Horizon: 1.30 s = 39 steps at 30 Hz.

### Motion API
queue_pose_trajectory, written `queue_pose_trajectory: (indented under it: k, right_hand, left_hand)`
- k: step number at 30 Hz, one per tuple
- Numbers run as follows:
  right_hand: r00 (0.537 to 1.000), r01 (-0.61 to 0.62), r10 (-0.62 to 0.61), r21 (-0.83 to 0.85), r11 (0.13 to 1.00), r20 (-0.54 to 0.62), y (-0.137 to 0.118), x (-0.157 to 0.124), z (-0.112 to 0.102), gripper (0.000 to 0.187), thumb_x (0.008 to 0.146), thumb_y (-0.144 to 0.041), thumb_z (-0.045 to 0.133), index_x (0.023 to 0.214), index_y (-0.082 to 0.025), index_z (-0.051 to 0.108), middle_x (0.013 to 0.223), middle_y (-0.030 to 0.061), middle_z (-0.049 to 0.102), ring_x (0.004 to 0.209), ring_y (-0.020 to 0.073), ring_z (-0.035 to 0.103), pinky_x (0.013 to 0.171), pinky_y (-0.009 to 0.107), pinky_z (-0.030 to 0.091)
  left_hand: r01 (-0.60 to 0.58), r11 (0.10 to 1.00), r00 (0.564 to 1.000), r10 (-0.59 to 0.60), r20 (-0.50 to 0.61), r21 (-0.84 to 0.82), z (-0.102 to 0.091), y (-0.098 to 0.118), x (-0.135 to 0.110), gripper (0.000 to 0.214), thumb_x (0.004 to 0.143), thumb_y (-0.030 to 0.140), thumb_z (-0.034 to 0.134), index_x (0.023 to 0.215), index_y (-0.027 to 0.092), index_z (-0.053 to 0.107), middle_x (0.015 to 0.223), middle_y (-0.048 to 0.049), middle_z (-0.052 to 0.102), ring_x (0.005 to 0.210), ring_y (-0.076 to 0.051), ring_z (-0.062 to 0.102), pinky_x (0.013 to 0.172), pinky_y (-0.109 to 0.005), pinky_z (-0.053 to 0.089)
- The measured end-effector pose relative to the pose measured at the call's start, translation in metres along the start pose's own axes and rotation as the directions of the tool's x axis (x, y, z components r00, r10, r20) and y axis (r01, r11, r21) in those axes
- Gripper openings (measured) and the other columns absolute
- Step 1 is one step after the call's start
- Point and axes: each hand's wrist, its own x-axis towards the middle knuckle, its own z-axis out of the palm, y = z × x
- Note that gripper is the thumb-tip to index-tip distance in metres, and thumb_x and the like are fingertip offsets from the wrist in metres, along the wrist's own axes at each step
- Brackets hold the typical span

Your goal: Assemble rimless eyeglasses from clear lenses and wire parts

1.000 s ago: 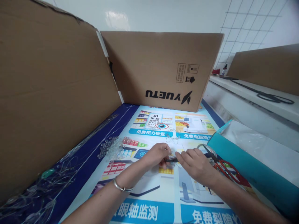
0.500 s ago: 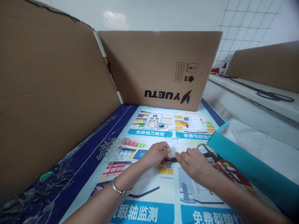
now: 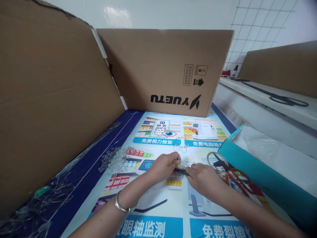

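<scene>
My right hand [image 3: 204, 178] is closed around a tool that looks like small dark pliers [image 3: 182, 172], their jaws pointing left and their handles hidden in my fist. Against the tip of that tool, the fingers of my left hand [image 3: 166, 167] are pinched together. A thin clear strand seems to show between the two hands, but what the left fingers hold is too small to make out. Just beyond lies a loop of clear beads [image 3: 182, 145] on the printed mat [image 3: 160, 201]. A pile of loose clear beads [image 3: 115, 160] spreads to the left.
Red-handled scissors [image 3: 239, 180] lie right of my right hand, across a clear roll of tape [image 3: 210, 160]. A teal box [image 3: 262, 175] with a white lining stands at the right. Cardboard panels [image 3: 163, 66] wall the back and left. Tangled clear strands [image 3: 54, 198] lie at the lower left.
The right hand has turned slightly, with its fingers lower around the tool. The left hand keeps its pinch by the tip. The whole view has shifted a little.
</scene>
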Motion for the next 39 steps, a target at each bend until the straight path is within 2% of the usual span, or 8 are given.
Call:
queue_pose_trajectory:
  k: [9, 14, 17, 20, 23, 26, 31, 39]
  right_hand:
    - [0.983, -0.115, 0.085, 0.188, 0.975, 0.161, 0.005, 0.001, -0.005, 0.021, 0.082, -0.031, 0.044, 0.077, -0.019, 0.061, 0.078, 0.0032, 0.066, 0.068, 0.018, 0.059, 0.052, 0.025, 0.024]
    - [0.976, -0.134, 0.072, 0.311, 0.941, 0.203, 0.008, 0.002, -0.009, 0.022, 0.082, -0.031, 0.044, 0.071, -0.019, 0.06, 0.073, 0.0016, 0.065, 0.064, 0.0149, 0.057, 0.051, 0.023, 0.024]
    - [0.983, -0.129, 0.081, 0.311, 0.942, 0.163, 0.008, 0.004, -0.005, 0.021, 0.082, -0.03, 0.044, 0.075, -0.019, 0.06, 0.075, 0.0022, 0.064, 0.067, 0.0151, 0.057, 0.053, 0.023, 0.026]
    - [0.99, -0.128, 0.106, 0.26, 0.957, 0.096, 0.008, 0.005, 0.002, 0.022, 0.084, -0.031, 0.043, 0.08, -0.019, 0.061, 0.078, 0.0036, 0.064, 0.071, 0.0165, 0.058, 0.057, 0.024, 0.029]
    - [0.99, -0.133, 0.121, 0.225, 0.965, 0.065, 0.009, 0.004, 0.007, 0.023, 0.085, -0.033, 0.042, 0.083, -0.02, 0.06, 0.08, 0.0041, 0.063, 0.072, 0.0174, 0.057, 0.059, 0.025, 0.03]
    - [0.992, -0.122, 0.121, 0.203, 0.972, 0.02, 0.01, 0.003, 0.01, 0.021, 0.084, -0.033, 0.043, 0.086, -0.02, 0.06, 0.08, 0.0044, 0.062, 0.074, 0.0184, 0.056, 0.06, 0.026, 0.031]
    - [0.989, -0.085, 0.11, 0.225, 0.971, -0.1, 0.01, 0.004, 0.017, 0.017, 0.085, -0.029, 0.044, 0.084, -0.019, 0.058, 0.083, 0.0052, 0.06, 0.082, 0.0194, 0.053, 0.069, 0.028, 0.034]
    - [0.953, -0.099, 0.233, 0.533, 0.841, -0.191, 0.018, 0.008, 0.022, 0.015, 0.086, -0.026, 0.042, 0.082, -0.019, 0.055, 0.083, 0.0038, 0.054, 0.08, 0.0165, 0.05, 0.071, 0.026, 0.037]
  left_hand:
    - [-0.185, 0.862, 0.983, 0.172, 0.071, 0.471, -0.001, 0.005, -0.003, 0.02, 0.086, 0.021, 0.036, 0.09, 0.025, 0.055, 0.073, 0.0004, 0.067, 0.062, -0.017, 0.059, 0.053, -0.023, 0.032]
    - [-0.261, 0.792, 0.965, 0.231, 0.126, 0.552, 0.003, 0.003, -0.004, 0.022, 0.085, 0.021, 0.036, 0.089, 0.022, 0.058, 0.068, -0.0022, 0.066, 0.058, -0.018, 0.058, 0.052, -0.024, 0.031]
    - [-0.183, 0.891, 0.981, 0.19, 0.025, 0.415, 0.003, 0.002, -0.003, 0.022, 0.086, 0.023, 0.037, 0.089, 0.024, 0.06, 0.072, -0.0011, 0.067, 0.062, -0.017, 0.059, 0.056, -0.023, 0.035]
    - [-0.115, 0.984, 0.989, 0.126, -0.08, 0.138, 0.003, 0.002, -0.002, 0.021, 0.085, 0.025, 0.04, 0.082, 0.023, 0.062, 0.072, 0.0009, 0.065, 0.065, -0.015, 0.058, 0.06, -0.022, 0.039]
    - [-0.064, 0.985, 0.992, 0.046, -0.115, -0.159, 0.007, 0.0, 0.001, 0.021, 0.083, 0.027, 0.044, 0.077, 0.02, 0.063, 0.074, -0.0007, 0.064, 0.068, -0.015, 0.058, 0.06, -0.022, 0.044]
    - [0.023, 0.922, 0.993, -0.066, -0.099, -0.387, 0.013, -0.005, 0.004, 0.022, 0.082, 0.032, 0.046, 0.079, 0.018, 0.063, 0.08, -0.0037, 0.065, 0.072, -0.016, 0.06, 0.059, -0.023, 0.047]
    - [0.05, 0.855, 0.957, -0.188, -0.219, -0.516, 0.013, -0.015, 0.011, 0.021, 0.079, 0.035, 0.052, 0.083, 0.016, 0.061, 0.077, -0.0054, 0.067, 0.069, -0.017, 0.063, 0.056, -0.023, 0.046]
    - [0.003, 0.844, 0.943, -0.181, -0.279, -0.536, 0.009, -0.011, 0.01, 0.022, 0.081, 0.036, 0.051, 0.081, 0.017, 0.061, 0.075, -0.0033, 0.063, 0.067, -0.014, 0.06, 0.055, -0.021, 0.044]
